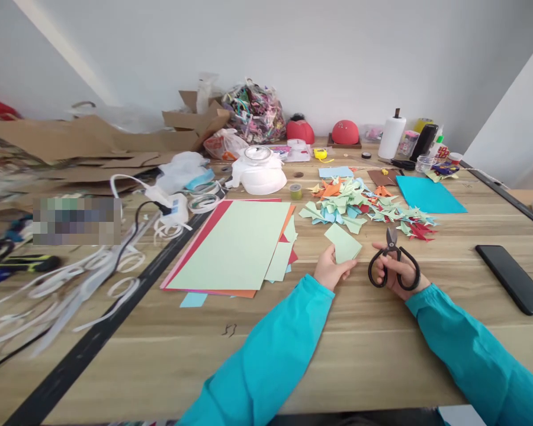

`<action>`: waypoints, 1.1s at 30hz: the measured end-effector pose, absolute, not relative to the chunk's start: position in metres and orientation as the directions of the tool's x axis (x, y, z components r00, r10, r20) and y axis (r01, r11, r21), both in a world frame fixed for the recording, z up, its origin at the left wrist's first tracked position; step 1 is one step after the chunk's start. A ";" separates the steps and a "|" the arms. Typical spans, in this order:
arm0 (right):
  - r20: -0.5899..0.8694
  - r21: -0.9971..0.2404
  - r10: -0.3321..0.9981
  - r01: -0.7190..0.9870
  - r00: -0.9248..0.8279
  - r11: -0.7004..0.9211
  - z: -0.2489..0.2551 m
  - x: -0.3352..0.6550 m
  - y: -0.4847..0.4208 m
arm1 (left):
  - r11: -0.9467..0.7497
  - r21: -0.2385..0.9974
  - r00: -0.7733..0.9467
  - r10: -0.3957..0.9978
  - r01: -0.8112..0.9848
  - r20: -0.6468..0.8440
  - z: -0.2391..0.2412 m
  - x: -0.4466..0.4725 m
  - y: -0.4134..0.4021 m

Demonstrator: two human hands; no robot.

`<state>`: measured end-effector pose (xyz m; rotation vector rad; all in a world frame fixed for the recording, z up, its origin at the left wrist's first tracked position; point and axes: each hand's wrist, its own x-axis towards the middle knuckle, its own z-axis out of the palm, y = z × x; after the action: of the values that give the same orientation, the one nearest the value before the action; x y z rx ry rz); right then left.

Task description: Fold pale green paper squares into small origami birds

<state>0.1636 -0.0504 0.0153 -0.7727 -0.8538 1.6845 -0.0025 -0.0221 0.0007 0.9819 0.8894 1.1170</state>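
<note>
On my desk (160, 355) lie a stack of coloured sheets (235, 248), a heap of folded paper shapes (359, 207), a blue sheet (429, 195) and a black phone (513, 278); flattened cardboard (93, 142) sits far left.

There are one pair of scissors (394, 266), one green slip (343, 243), one black phone (513, 278) and two red domes (345, 131).

paper sheets (235, 245) left of folded pieces (364, 210), phone (513, 277) right

The paper piece (343, 243) is pale green. The scissors (393, 265) are black. The sleeves (275, 355) are teal; the table (373, 331) shows light wood grain.
</note>
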 end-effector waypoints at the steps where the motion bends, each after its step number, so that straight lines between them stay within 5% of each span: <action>1: -0.087 -0.852 0.967 -0.484 -0.241 -0.198 0.013 0.164 -0.052 | 0.156 0.940 0.212 0.973 -0.303 -0.093 0.001 -0.004 -0.022; 4: -0.058 -0.832 0.973 -0.527 -0.224 -0.171 0.012 0.164 -0.059 | 0.210 0.920 0.223 0.965 -0.332 -0.139 0.002 -0.007 -0.022; 13: -0.144 -0.719 0.719 -0.427 -0.680 -0.548 0.014 0.160 -0.078 | 0.246 0.891 0.251 0.955 -0.381 -0.156 0.007 -0.009 -0.023; 24: -0.261 -0.692 0.667 -0.346 -0.698 -0.633 0.012 0.157 -0.078 | 0.240 0.900 0.248 0.956 -0.363 -0.155 0.005 -0.010 -0.023; 33: -0.198 -0.734 0.617 -0.302 -0.762 -0.609 0.025 0.161 -0.080 | 0.269 0.868 0.350 0.929 -0.418 -0.119 0.007 -0.017 -0.026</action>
<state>0.1606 -0.0797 0.0245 -0.5995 -0.9584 2.3486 -0.0171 -0.0263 0.0073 0.8533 0.7284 1.0250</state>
